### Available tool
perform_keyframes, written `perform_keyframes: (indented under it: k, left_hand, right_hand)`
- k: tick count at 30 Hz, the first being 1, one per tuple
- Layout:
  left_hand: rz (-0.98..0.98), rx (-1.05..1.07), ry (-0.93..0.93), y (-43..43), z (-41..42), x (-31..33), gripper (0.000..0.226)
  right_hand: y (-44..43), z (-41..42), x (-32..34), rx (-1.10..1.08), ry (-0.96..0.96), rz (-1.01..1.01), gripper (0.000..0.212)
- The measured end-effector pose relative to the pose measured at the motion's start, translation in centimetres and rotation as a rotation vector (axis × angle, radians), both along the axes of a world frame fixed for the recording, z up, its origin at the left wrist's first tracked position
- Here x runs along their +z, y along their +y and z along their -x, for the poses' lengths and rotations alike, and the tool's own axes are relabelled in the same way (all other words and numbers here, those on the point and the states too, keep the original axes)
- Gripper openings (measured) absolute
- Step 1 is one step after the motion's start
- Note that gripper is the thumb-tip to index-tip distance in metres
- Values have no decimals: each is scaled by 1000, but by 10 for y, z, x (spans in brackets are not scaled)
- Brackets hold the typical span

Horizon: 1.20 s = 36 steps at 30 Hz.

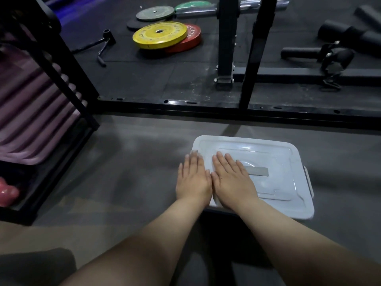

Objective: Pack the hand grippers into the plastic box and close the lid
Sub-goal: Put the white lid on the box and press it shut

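On a grey gym floor (127,162), a person presses both bare hands flat on the lid (274,162) of a white plastic box (296,211), which sits low and right of centre with the lid on. The left hand (193,180) lies palm down over the lid's left edge, fingers straight and spread, gripping nothing; its fingertips reach the rounded far-left corner. The right hand (233,180) lies just beside it, thumbs touching, flat on the lid with fingers extended and released, the fingertips beside a grey rectangular label (257,171) at the lid's middle. A pale latch handle (309,182) shows along the box's right edge. The hand grippers cannot be seen; the lid hides whatever is inside. Open floor spreads to the left of the box and beyond its far edge, up to the black steel base rail (206,106) of a rack that crosses the scene. Behind the rail, on black rubber matting, a yellow weight plate (159,35) lies overlapping a red plate (192,39), with a dark green plate (155,13) further back. At far left, a black shelf frame (68,79) holds rolled purple mats (31,112) and stands well apart from the box, with a pink weight (7,191) on its bottom shelf.
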<state>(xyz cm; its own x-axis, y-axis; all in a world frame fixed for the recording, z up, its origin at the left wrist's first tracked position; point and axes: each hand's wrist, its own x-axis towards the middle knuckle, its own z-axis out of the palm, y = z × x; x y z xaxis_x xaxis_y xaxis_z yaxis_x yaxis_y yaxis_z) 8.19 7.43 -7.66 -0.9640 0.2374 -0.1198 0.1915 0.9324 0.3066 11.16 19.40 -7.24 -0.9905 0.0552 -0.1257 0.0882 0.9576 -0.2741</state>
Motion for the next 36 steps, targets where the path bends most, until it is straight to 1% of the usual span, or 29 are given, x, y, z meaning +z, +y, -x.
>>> perform_keyframes:
  k: [2, 5, 10, 12, 16, 18, 22, 24, 26, 27, 28, 29, 30, 32, 34, 36]
  left_hand:
    - [96, -57, 9, 13, -3, 1, 63]
    - [165, -58, 4, 32, -9, 0, 67]
    - [149, -164, 2, 55, -12, 0, 66]
    - [143, -233, 7, 69, -15, 1, 66]
    - [126, -295, 29, 98, -24, 0, 72]
    - [121, -332, 41, 111, -26, 0, 71]
    - [120, -434, 65, 138, -30, 0, 62]
    - [117, -468, 91, 146, -34, -1, 61]
    - [109, -477, 104, 150, -35, -2, 61]
    - [108, -475, 105, 150, -36, -3, 61]
    - [108, -472, 104, 150, -35, -3, 61]
    - [108, -468, 103, 151, -35, -4, 61]
    - [109, -466, 101, 150, -35, -4, 61]
    - [118, -469, 97, 150, -35, -4, 61]
    - [123, -467, 96, 150, -35, -3, 61]
    - [123, -463, 96, 150, -35, -3, 61]
  right_hand:
    - [21, -10, 2, -29, -18, -28, 59]
    - [53, -22, 3, -71, -50, -53, 60]
    - [93, -37, 2, -174, -60, -40, 59]
    - [101, -42, 1, -190, -49, -30, 59]
    - [112, -47, 1, -210, -26, 13, 57]
    - [120, -48, 0, -217, 23, 81, 55]
    - [138, -47, 4, -199, 79, 292, 54]
    - [147, -51, 5, -225, 115, 342, 53]
    - [152, -57, -1, -329, 214, 300, 47]
    - [154, -58, -6, -432, 248, 276, 49]
    - [155, -59, -10, -553, 232, 273, 56]
    - [156, -59, -14, -648, 181, 306, 64]
    - [156, -58, -16, -698, 127, 365, 70]
    - [157, -57, -16, -722, 76, 492, 73]
    - [157, -56, -17, -779, 105, 594, 77]
    - [156, -57, -17, -901, 140, 680, 85]
